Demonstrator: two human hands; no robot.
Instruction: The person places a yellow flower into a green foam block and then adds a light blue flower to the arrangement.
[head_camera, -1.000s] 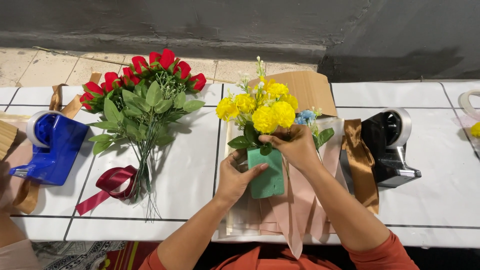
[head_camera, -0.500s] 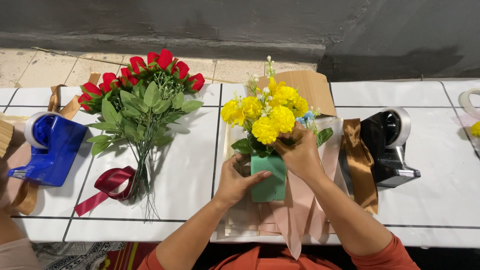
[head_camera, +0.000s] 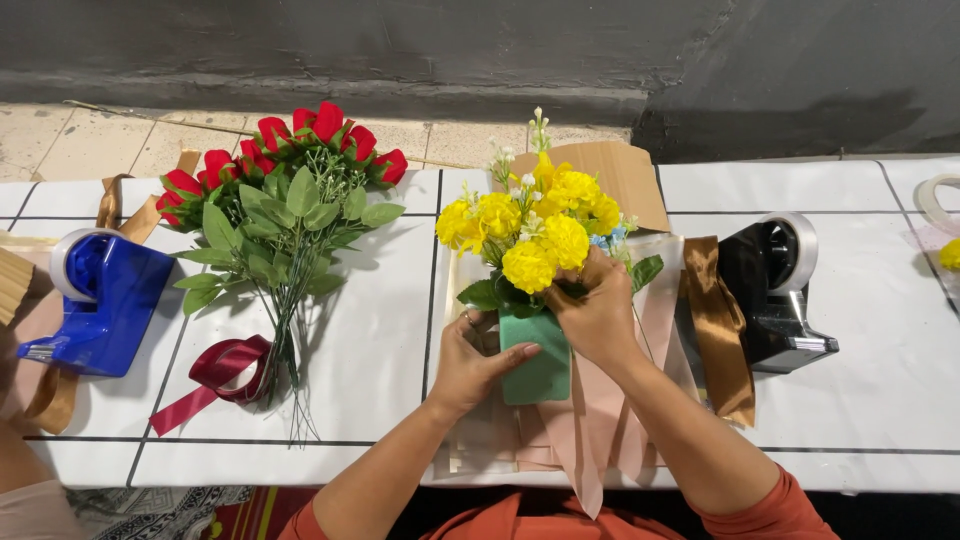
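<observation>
My left hand (head_camera: 478, 362) grips the green foam block (head_camera: 537, 360) near the desk's (head_camera: 380, 340) front edge; my right hand (head_camera: 598, 312) closes around the yellow flowers' (head_camera: 530, 230) stems.

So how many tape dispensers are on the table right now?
2. A blue tape dispenser sits at the left edge beside the red roses; a black tape dispenser sits right of the yellow bouquet. More may lie outside the frame.

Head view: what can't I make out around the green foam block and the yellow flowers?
- Green foam block: its left side hidden by the left hand.
- Yellow flowers: stems hidden behind the right hand and leaves.
- Pale ribbons: ends cut off by the table edge.
</observation>
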